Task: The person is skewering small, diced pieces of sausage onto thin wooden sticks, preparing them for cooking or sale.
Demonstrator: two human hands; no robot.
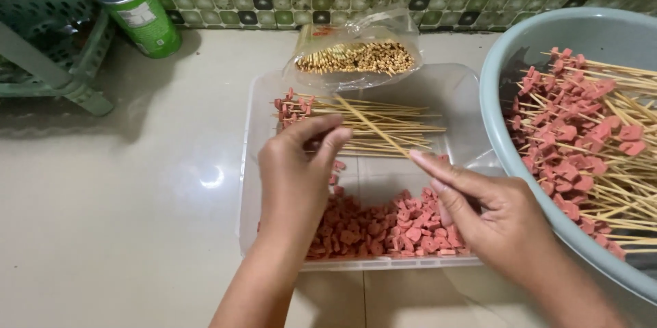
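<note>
Bamboo skewer (pixel 373 126) pinched by both hands (pixel 298 171) (pixel 479 208); clear skewer bag (pixel 356 58) behind, green can (pixel 140 13) far-left.

A thin pale bamboo skewer (pixel 373 127) is slanting up-left from the pinch of the right hand's fingers (pixel 428 162), its far tip pointing over the pink sausage pieces (pixel 390 225) heaped loose in the clear plastic tray's (pixel 250 164) near end.
</note>
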